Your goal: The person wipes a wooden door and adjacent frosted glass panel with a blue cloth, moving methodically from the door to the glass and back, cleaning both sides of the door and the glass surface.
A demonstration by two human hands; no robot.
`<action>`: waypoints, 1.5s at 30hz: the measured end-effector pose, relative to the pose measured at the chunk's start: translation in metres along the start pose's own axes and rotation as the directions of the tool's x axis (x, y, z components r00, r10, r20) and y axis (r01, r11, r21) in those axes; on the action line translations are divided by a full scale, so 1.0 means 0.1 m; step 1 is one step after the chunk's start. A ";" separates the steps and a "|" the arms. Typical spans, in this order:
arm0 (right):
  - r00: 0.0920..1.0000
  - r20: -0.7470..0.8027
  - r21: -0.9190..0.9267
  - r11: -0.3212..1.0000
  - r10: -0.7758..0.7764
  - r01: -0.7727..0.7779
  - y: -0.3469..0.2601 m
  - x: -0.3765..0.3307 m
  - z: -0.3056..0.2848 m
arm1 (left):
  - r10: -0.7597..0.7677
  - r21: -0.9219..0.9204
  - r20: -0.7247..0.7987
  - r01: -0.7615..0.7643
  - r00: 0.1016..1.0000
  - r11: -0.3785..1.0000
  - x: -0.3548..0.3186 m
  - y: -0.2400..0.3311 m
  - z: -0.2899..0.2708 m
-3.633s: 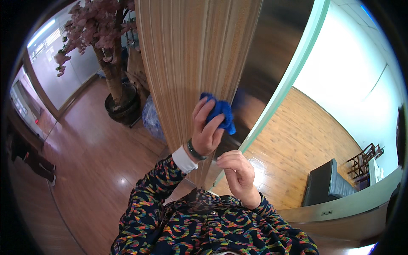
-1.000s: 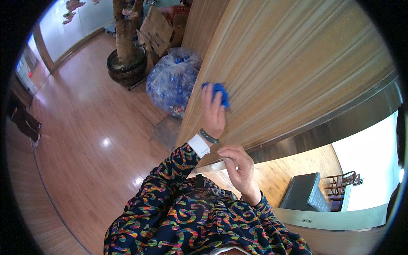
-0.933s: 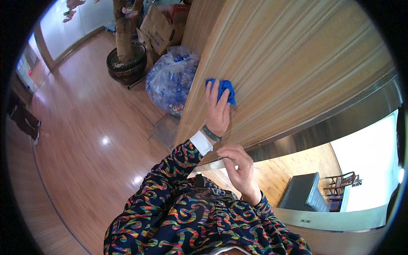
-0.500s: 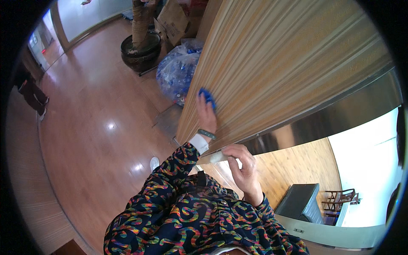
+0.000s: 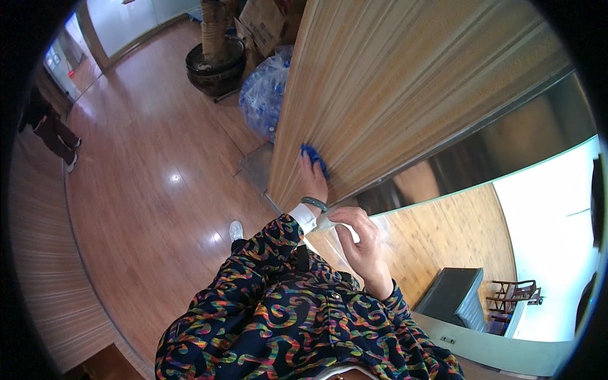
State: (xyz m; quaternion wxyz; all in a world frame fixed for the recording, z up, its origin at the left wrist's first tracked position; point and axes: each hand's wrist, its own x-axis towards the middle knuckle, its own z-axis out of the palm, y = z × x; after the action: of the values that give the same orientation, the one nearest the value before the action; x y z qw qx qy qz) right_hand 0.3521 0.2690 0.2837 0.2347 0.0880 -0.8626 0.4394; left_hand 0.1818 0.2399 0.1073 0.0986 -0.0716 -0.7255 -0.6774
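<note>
My left hand presses a bunched blue cloth against the striped wood-grain panel, near its left edge. Its fingers lie over the cloth, and a dark green bangle circles the wrist. Lower and to the right, my right hand is curled with the thumb apart from the fingers and a gap between them. Nothing shows in that gap. Its fingertips are close to the panel's lower corner; whether they touch it I cannot tell.
A shiny metal strip borders the panel. Beyond its left edge stand a clear bag of blue items, a dark plant pot and cardboard boxes. Another person stands far left. A black bench and wooden chair are at right.
The panel and surroundings have shifted slightly in view. My left hand and the blue cloth sit a little lower on the panel. My right hand keeps nearly the same curled pose.
</note>
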 end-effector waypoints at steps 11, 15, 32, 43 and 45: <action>1.000 -0.009 -0.001 1.000 -0.020 0.020 0.06 -0.02 0.01 | 0.341 -0.095 -0.012 -0.341 0.940 0.935 -0.15 0.36 -0.09; 0.999 0.028 -0.011 1.000 0.028 -0.028 0.09 -0.04 0.00 | -0.216 -0.239 0.048 0.221 0.975 0.946 -0.27 -0.17 -0.04; 0.999 0.038 -0.018 1.000 0.012 -0.011 0.15 -0.06 0.07 | -0.070 0.031 0.235 0.065 0.970 0.997 -0.58 -0.52 0.08; 0.994 0.077 -0.016 0.997 0.078 -0.076 0.09 -0.13 0.10 | 0.274 -0.117 0.000 -0.272 0.962 0.955 0.07 0.14 -0.06; 0.994 0.073 -0.006 0.997 0.083 -0.083 0.08 -0.16 0.12 | 0.161 -0.077 -0.086 -0.168 0.983 0.983 0.19 -0.08 -0.14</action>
State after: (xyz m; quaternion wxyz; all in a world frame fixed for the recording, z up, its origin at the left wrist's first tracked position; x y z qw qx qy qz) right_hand 0.3589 0.2634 0.2645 0.1847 0.0678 -0.8742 0.4440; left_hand 0.1626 0.2246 0.1052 0.1798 -0.1084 -0.6836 -0.6990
